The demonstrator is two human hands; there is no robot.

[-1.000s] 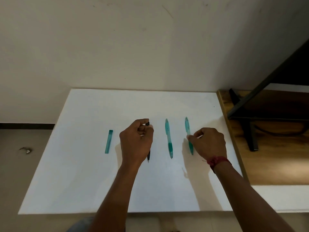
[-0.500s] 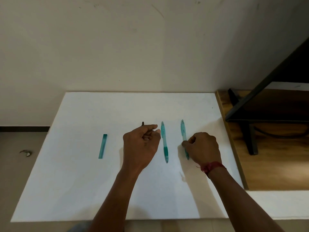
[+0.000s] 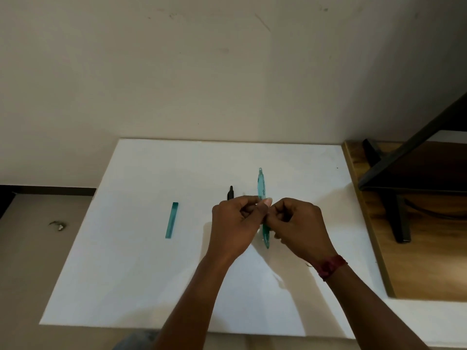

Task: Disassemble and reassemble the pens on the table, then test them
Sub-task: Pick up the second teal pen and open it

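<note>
Both hands meet over the middle of the white table (image 3: 151, 274). Between them is a teal pen (image 3: 261, 184), pointing away from me, its lower end showing below the fingers. My left hand (image 3: 235, 223) pinches its middle with thumb and fingertips. My right hand (image 3: 300, 227) curls around it from the right. Just past the left knuckles a black pen part (image 3: 230, 193) sticks out, its lower length hidden by that hand. A separate teal cap (image 3: 172, 220) lies on the table to the left. I see only one teal pen.
A wooden surface (image 3: 417, 261) adjoins the table's right edge, with a black metal stand (image 3: 399, 218) on it. The wall rises right behind the table's far edge. On the floor at the left lies a small scrap (image 3: 57, 224).
My right hand has lifted a teal pen and moved left. My left hand has left the black part and now pinches the teal pen too. The camera has tilted down slightly.
</note>
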